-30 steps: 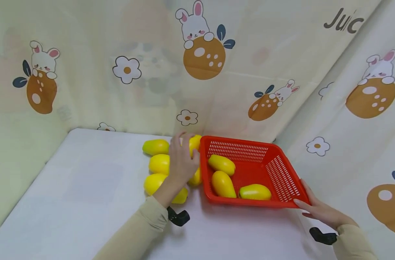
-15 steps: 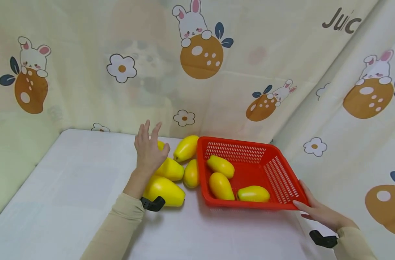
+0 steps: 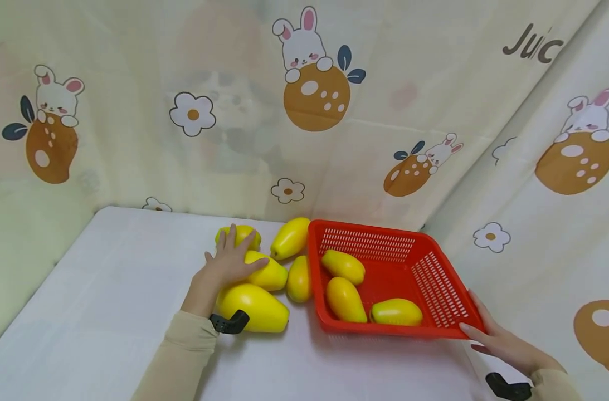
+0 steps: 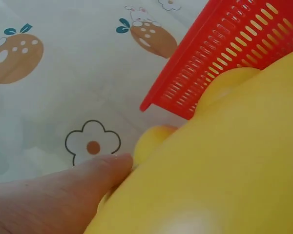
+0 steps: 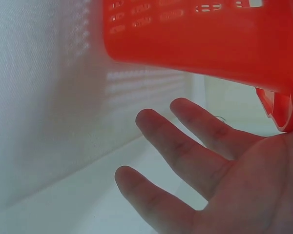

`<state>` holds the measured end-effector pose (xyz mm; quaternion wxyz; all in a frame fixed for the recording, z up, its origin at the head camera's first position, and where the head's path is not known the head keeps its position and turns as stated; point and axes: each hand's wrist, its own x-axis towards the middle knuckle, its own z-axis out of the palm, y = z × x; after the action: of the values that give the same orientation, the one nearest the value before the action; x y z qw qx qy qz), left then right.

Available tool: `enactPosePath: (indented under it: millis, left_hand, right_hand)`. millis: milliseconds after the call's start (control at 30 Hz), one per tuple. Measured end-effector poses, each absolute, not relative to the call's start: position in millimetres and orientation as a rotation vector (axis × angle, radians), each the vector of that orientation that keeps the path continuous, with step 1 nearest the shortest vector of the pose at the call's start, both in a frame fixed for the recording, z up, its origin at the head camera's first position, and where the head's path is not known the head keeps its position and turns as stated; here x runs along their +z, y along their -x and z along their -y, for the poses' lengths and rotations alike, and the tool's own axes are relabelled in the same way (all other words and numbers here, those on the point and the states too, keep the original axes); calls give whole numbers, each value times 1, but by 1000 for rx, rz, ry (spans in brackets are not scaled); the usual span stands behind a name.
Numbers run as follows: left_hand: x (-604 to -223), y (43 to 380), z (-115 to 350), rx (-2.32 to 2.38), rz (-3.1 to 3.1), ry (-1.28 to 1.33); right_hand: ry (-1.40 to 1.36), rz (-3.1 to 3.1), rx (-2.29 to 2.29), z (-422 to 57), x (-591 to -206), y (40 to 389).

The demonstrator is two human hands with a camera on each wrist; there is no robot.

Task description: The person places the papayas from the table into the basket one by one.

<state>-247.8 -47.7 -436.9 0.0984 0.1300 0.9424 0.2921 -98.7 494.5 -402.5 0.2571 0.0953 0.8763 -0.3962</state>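
My left hand spreads its fingers over a group of yellow papayas. Its thumb lies across the middle papaya, and its fingertips reach the back-left papaya. In front lies a larger papaya, partly behind the wrist. In the left wrist view the thumb touches a big yellow papaya that fills the lower right. My right hand holds the front-right corner of the red basket, thumb over the rim. Below the basket three fingers extend free in the right wrist view.
Inside the basket are three papayas: one at the back, one at the left and one at the front. Two more papayas stand against its outer left side, one upper, one lower. A printed curtain hangs behind the white table.
My left hand has moved left from beside the basket's left rim, raised with fingers spread, then lowered onto the papayas. The right hand keeps its hold on the basket.
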Motion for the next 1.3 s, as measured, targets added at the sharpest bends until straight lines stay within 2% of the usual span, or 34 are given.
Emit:
enactPosePath:
  millis: [433,633,1133,1300]
  left_hand:
    - [-422,234,51,927,-2671,-357]
    - [-412,226,51,886,-2668,-451]
    - [-410,228,45,889,-2703,-584]
    - [-410,226,39,885,-2734,-522]
  right_hand:
    - [-311,-2367,-1102,-495,-404,97]
    - [-352,-2358,-1087,-496,-407,96]
    - [-383,-2372,-1100,-492,-406,98]
    - [-398,-2365,-1107,-492,-406,97]
